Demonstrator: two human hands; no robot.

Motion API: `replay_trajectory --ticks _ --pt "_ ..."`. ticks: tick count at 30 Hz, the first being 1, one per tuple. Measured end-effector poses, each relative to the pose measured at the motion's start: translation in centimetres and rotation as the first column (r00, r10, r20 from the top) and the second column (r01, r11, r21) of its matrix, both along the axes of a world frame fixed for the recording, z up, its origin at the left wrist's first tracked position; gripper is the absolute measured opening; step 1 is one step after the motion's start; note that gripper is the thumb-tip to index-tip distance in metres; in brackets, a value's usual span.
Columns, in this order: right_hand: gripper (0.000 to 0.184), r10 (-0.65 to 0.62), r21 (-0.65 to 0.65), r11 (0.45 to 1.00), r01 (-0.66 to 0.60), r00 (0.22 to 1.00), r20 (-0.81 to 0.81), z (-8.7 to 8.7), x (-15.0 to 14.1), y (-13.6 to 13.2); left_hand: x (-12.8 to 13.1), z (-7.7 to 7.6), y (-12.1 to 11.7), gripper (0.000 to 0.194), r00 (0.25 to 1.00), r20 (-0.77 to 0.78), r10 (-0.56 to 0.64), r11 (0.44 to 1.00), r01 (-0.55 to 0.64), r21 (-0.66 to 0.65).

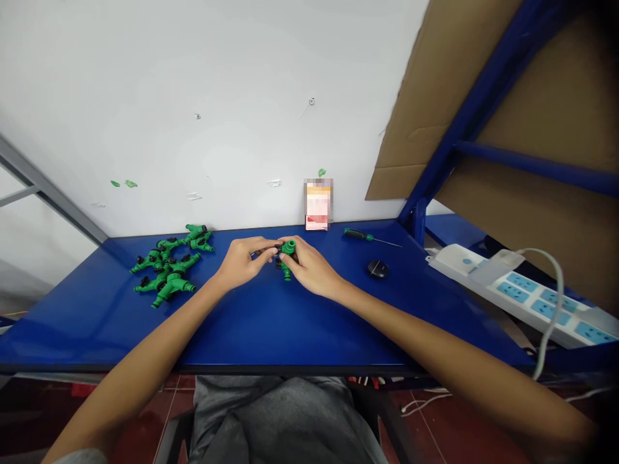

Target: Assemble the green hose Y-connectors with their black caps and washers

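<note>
Near the frame's center, your right hand (312, 267) grips the green fitting (289, 251); your left hand (244, 261) pinches at its black part (278, 251). More green fittings (169, 267) lie at center left on the blue table (271, 328), a screwdriver (358, 235) right of center.

On the table (251, 328), the connector (289, 252) is between our left hand (245, 261) and our right hand (312, 265). To the left of our left hand, well apart, the pile of connectors (168, 270) lies on the table. Behind our right hand, the phone (318, 206) stands against the wall (242, 96). To the right of our right hand lies the round case (378, 269), and farther behind this case is the screwdriver (358, 235). The power strip (512, 290) is more to the right, beyond the case, near the table's right edge.
</note>
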State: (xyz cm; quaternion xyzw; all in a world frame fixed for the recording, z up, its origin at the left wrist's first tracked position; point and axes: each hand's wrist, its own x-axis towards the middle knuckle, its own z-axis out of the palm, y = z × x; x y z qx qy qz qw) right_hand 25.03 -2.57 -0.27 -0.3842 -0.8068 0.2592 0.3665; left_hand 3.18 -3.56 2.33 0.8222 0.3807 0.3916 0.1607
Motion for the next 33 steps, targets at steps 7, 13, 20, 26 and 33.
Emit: replay_trajectory --ticks 7,13,20,26,33 --pt "0.031 0.02 0.082 0.996 -0.026 0.998 0.063 0.24 0.33 -0.28 0.6 -0.58 0.25 0.04 0.96 0.275 -0.045 0.96 0.118 -0.254" --pt "0.045 0.008 0.112 0.993 -0.023 0.991 0.13 0.3 0.41 -0.64 0.63 -0.3 0.48 0.042 0.93 0.368 0.003 0.914 0.147 -0.378" --pt "0.067 0.042 0.179 0.981 -0.08 0.978 0.203 0.51 0.67 -0.7 0.76 -0.24 0.38 0.04 0.915 0.403 0.002 0.896 0.178 -0.408" --pt "0.067 0.068 0.13 0.987 -0.096 0.977 0.203 0.63 0.58 -0.88 0.88 -0.63 0.19 0.035 0.936 0.348 -0.051 0.938 0.164 -0.304" --pt "0.064 0.05 0.134 0.987 -0.084 0.97 0.24 0.4 0.51 -0.87 0.78 -0.94 0.29 0.032 0.943 0.326 -0.062 0.935 0.169 -0.31"
